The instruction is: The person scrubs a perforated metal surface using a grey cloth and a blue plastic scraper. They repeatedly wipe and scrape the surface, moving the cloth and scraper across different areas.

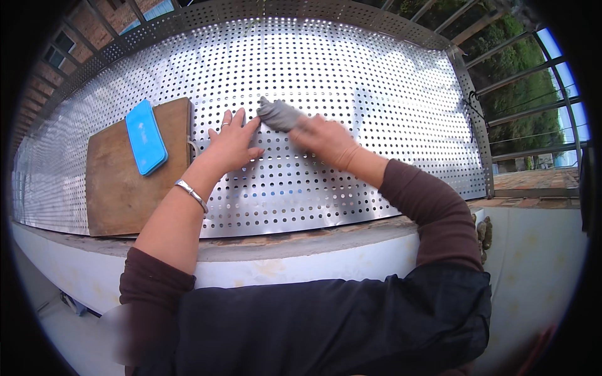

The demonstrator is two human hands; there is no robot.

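Observation:
My right hand (pixel 324 140) is closed on one end of a bunched grey cloth (pixel 278 114), which lies against a perforated metal sheet (pixel 301 70). The hand is a little blurred. My left hand (pixel 235 141) rests with spread fingers on the same sheet, just left of the cloth, and holds nothing. It wears a ring, and a silver bangle (pixel 191 195) circles the wrist. Left of that forearm lies a brown wooden board (pixel 117 192) with a pale handle at its right edge. On the board is a flat blue case (pixel 146 137) that bears writing.
A raised perforated metal rim (pixel 385 24) borders the sheet's far side. Metal bars (pixel 522 82) stand beyond it, with greenery behind them on the right. A white wall with a rough ledge (pixel 301 246) runs along the near side, close to my body.

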